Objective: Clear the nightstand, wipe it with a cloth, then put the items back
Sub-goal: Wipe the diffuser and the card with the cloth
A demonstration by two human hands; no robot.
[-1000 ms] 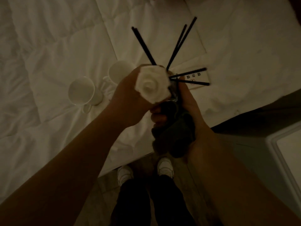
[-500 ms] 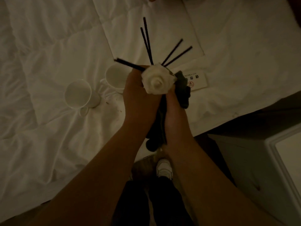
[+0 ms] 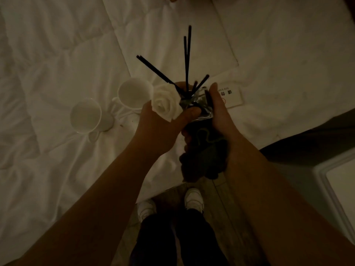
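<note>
Above the bed's edge I hold a reed diffuser point(image 3: 199, 104): a small glass bottle with several black sticks point(image 3: 187, 60) and a white rose point(image 3: 166, 103) on top. My left hand point(image 3: 161, 125) grips the bottle from the left, thumb across its front. My right hand point(image 3: 221, 114) presses a dark cloth point(image 3: 203, 154) against the bottle's right side and bottom; the cloth hangs down below both hands. The nightstand point(image 3: 338, 181), white-topped, shows at the right edge.
Two white mugs point(image 3: 86, 116) point(image 3: 132, 93) stand on the white duvet point(image 3: 57, 54) left of my hands. A small white sign card point(image 3: 232, 97) lies on the bed behind my right hand. Wooden floor and my white shoes point(image 3: 194, 197) are below.
The bottle has turned in my hands: the rose swung to the left and the sticks now point up and away. The cloth shifted lower under the bottle.
</note>
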